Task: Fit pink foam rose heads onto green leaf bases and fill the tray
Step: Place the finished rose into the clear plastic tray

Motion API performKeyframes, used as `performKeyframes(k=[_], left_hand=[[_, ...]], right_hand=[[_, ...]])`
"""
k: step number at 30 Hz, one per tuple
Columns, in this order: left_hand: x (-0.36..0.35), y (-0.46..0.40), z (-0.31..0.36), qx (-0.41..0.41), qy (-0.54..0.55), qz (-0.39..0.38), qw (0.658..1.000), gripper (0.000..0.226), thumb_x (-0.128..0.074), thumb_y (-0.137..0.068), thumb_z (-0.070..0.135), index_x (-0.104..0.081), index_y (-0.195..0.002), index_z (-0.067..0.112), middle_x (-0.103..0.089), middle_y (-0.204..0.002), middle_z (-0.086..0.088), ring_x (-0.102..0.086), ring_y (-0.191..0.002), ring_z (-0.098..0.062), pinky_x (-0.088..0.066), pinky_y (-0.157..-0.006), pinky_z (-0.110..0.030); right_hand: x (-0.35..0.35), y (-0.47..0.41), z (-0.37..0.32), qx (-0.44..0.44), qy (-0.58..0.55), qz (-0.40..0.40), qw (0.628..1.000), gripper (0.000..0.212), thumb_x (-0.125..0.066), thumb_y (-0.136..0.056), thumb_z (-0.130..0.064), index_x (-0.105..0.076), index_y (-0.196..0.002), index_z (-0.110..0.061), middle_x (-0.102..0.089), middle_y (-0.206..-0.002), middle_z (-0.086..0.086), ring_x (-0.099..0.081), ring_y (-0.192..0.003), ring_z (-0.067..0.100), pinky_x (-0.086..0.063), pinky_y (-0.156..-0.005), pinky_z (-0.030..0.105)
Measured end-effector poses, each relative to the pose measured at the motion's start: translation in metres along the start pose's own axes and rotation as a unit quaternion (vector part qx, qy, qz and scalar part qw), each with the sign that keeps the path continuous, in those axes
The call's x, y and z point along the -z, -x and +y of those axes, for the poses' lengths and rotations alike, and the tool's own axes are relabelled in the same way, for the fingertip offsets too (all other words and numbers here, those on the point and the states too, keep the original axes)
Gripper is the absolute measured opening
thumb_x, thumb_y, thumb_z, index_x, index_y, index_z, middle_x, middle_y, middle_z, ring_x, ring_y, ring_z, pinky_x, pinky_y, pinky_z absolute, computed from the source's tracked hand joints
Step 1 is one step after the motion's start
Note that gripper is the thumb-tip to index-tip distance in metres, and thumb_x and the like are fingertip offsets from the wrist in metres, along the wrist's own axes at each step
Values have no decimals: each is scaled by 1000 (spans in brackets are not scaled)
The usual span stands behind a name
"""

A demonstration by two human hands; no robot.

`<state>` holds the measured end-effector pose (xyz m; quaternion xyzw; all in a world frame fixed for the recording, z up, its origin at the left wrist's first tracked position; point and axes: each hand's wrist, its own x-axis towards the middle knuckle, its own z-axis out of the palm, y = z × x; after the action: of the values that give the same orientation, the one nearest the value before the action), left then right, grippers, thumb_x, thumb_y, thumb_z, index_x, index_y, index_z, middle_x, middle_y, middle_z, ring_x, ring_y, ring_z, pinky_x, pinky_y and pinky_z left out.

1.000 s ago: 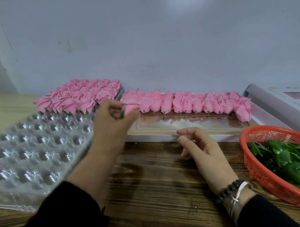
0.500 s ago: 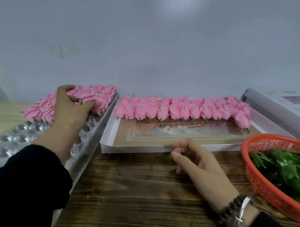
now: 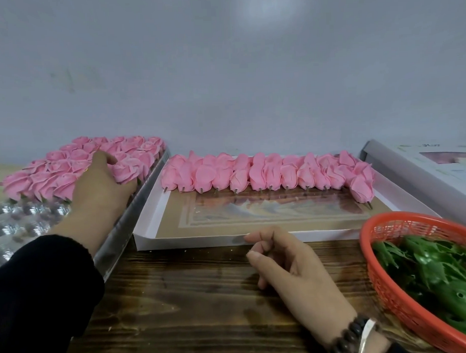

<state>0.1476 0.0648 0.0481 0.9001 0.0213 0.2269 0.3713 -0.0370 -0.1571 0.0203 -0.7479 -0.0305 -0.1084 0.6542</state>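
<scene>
A clear plastic blister tray (image 3: 24,218) lies at the left, its far rows filled with finished pink roses (image 3: 67,166). My left hand (image 3: 100,189) reaches into the front right end of those rows, thumb on top and fingers curled round a pink rose (image 3: 127,170) that sits among the others. Loose pink rose heads (image 3: 266,172) lie in a row along the back of a shallow white box (image 3: 192,241). Green leaf bases (image 3: 441,269) fill an orange basket (image 3: 383,284) at the right. My right hand (image 3: 296,269) rests on the wooden table, fingers loosely curled and holding nothing.
A white box lid (image 3: 424,175) leans at the far right behind the basket. A grey wall stands close behind everything. Dark wooden tabletop (image 3: 191,309) shows between my arms, in front of the white box.
My left hand carried a rose from above the table's middle leftward to the tray and has now lowered it to the front row's right end. My right hand has barely moved.
</scene>
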Motion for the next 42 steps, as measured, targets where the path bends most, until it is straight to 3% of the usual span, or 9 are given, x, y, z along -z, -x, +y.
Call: performKeyframes(k=[5,12,17,29,37,42], left_hand=[[-3,4,1,0,-32,-19,999,40,-67,-83,16,-41,-114,12,-57,-90,-15,-58,-83,-36,-51,-71,-45],[-8,5,3,11,-64,-18,998,39,-65,-84,20,-41,-114,11,-59,-96,-21,-57,-92,-41,-49,-82,-52],[-7,5,5,31,-72,-33,996,42,-65,-81,10,-40,-115,10,-60,-96,-20,-57,-92,-41,-50,-83,-52],[-11,-4,0,85,-82,-38,992,46,-68,-78,11,-45,-116,0,-53,-110,-27,-53,-100,-44,-47,-88,-54],[-8,-10,-6,108,-123,-73,984,38,-73,-76,26,-44,-94,8,-60,-93,-22,-58,-97,-41,-45,-92,-53],[-4,-6,-3,93,-148,-66,982,36,-69,-79,32,-44,-92,9,-59,-93,-22,-55,-97,-41,-47,-88,-51]], right_hand=[[1,0,0,-3,12,-9,1000,15,-61,-84,-7,-63,-95,-17,-54,-76,1,-47,-64,14,-41,-61,15],[2,0,2,-6,41,-17,999,14,-62,-84,-13,-63,-95,-22,-57,-77,-1,-50,-64,11,-43,-63,18],[3,0,3,-11,45,-23,999,15,-62,-83,-16,-63,-95,-25,-58,-76,-4,-51,-65,10,-44,-63,18],[4,-1,7,-14,44,-29,999,15,-63,-85,-15,-63,-93,-28,-59,-76,-5,-51,-65,8,-45,-65,20],[3,-1,4,-8,54,-36,998,13,-61,-84,-12,-63,-95,-20,-56,-71,0,-49,-64,10,-45,-66,24],[4,-1,3,-9,57,-42,997,12,-61,-85,-12,-62,-95,-19,-56,-74,0,-49,-64,10,-45,-64,23]])
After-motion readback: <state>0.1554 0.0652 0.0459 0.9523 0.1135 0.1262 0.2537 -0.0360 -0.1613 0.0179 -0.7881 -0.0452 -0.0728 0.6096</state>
